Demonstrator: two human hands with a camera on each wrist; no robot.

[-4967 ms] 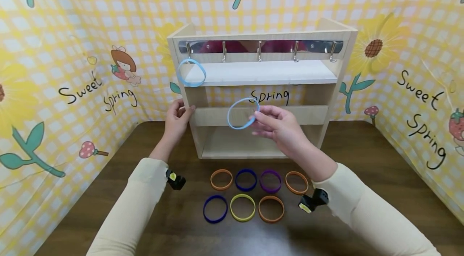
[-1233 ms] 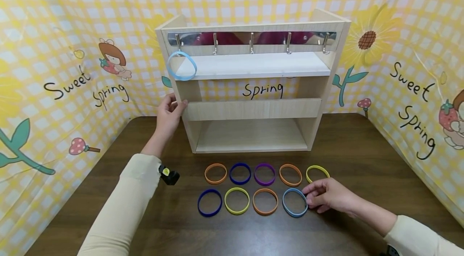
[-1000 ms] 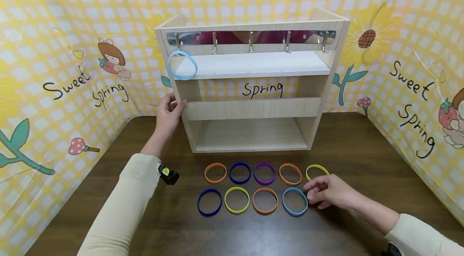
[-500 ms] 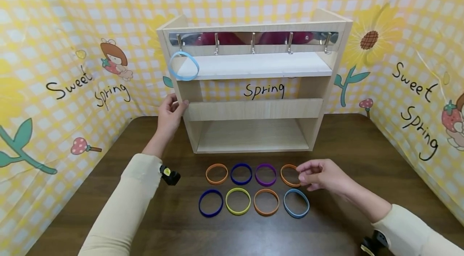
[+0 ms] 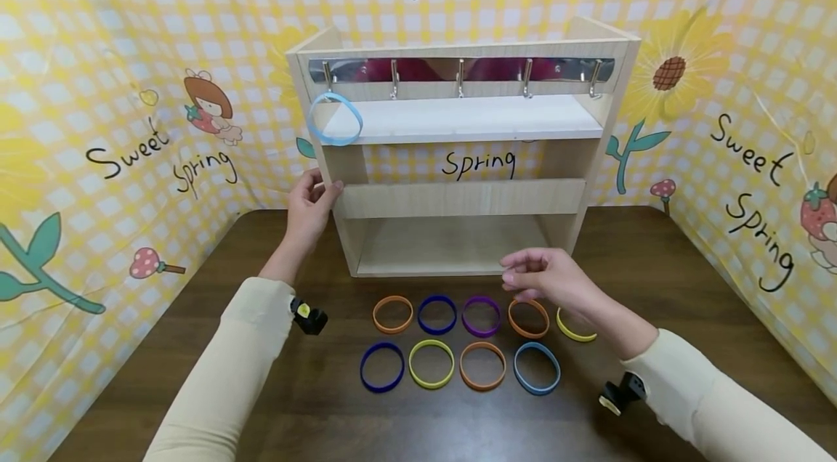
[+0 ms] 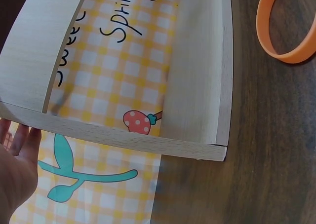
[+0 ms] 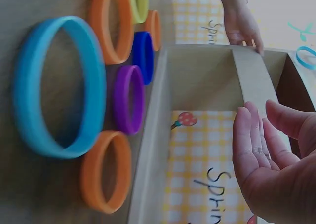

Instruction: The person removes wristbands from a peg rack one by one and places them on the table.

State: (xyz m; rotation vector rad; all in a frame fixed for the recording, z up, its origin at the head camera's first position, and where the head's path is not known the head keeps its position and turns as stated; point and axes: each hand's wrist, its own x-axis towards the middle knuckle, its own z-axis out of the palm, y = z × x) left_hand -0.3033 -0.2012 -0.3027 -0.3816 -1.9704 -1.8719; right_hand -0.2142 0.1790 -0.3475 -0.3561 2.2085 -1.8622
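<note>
At the left side panel of a pale wooden shelf (image 5: 464, 199), my left hand (image 5: 306, 208) grips the edge, thumb on the front. My right hand (image 5: 548, 274) hovers before the shelf's lower right part with fingers loosely bent; nothing is between them in the right wrist view. Below it an orange wristband (image 5: 530, 335) lies on the table. A light blue wristband (image 5: 538, 394) ends the near row at the right. Another light blue wristband (image 5: 358, 134) hangs from the leftmost hook (image 5: 328, 75). A yellow wristband (image 5: 577, 338) is partly hidden by my right wrist.
Other hooks (image 5: 461, 77) line the metal strip across the shelf's top. Two rows of wristbands lie before the shelf, among them a purple one (image 5: 481, 333), dark blue one (image 5: 382, 389) and yellow one (image 5: 431, 385). A checked cloth (image 5: 157, 26) surrounds the brown table (image 5: 327, 411).
Five seconds ago my right hand held a light blue wristband, which now lies in the near row. The right hand has since moved up and left, toward the shelf. My left hand stays put.
</note>
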